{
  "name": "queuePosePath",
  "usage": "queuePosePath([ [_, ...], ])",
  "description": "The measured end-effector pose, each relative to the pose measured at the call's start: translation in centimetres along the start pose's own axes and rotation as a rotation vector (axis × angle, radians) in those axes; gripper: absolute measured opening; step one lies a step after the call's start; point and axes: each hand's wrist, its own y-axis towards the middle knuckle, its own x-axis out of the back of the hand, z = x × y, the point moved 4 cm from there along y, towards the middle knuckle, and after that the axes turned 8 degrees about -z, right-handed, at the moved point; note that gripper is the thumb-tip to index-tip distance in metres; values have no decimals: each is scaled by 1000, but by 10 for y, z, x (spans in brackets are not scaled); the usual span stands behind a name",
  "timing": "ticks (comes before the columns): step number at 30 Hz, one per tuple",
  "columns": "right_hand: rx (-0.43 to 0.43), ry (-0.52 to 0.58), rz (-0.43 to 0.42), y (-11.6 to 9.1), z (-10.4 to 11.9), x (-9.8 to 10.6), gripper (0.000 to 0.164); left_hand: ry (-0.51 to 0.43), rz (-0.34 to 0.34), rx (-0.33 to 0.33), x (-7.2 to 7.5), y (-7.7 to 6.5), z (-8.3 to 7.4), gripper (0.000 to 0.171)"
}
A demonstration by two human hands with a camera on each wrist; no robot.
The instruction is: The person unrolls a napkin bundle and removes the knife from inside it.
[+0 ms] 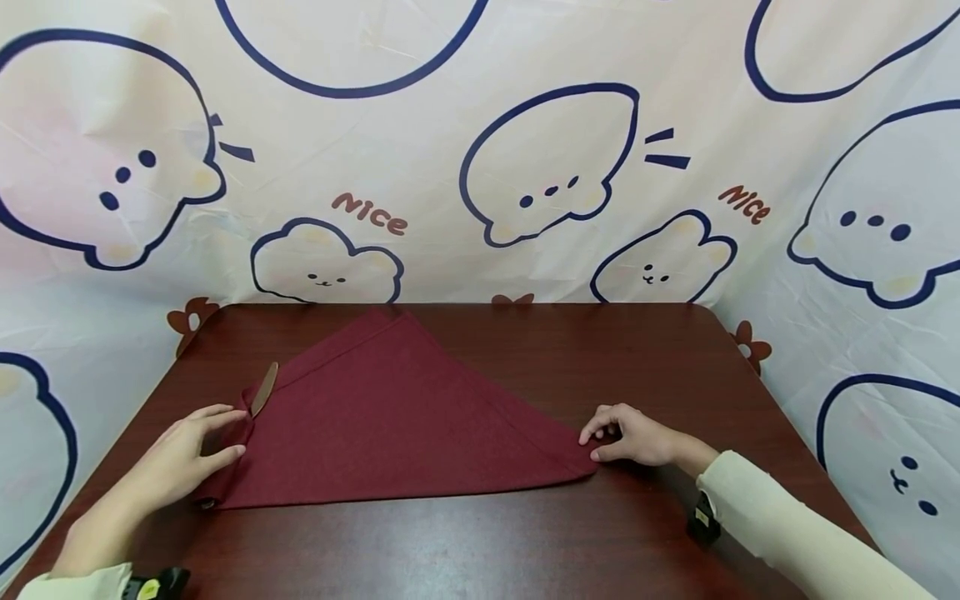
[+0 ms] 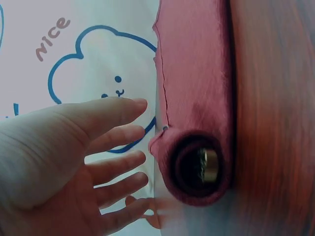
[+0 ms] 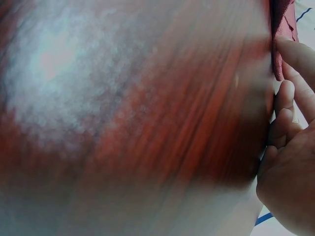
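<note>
Maroon cloth (image 1: pixel 405 425), 1 pc.: R hand (image 1: pixel 633 437) pinching its R tip (image 1: pixel 577 461); L hand (image 1: pixel 172 458), fingers spread, nr. its rolled end (image 2: pixel 197 194), contact unclear; roll int. dark.

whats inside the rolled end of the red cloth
A golden piece shows inside the red cloth in the left wrist view. The rest is covered by cloth, so its full shape can't be seen.
</note>
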Motion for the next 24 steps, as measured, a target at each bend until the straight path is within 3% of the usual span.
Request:
queuePosePath([
  [8, -4, -9, 1, 0, 0, 1, 16, 16, 19, -30, -9, 5, -10, 54],
  [24, -8, -13, -1, 1, 1, 1, 16, 70, 33, -46, -15, 1, 2, 57],
])
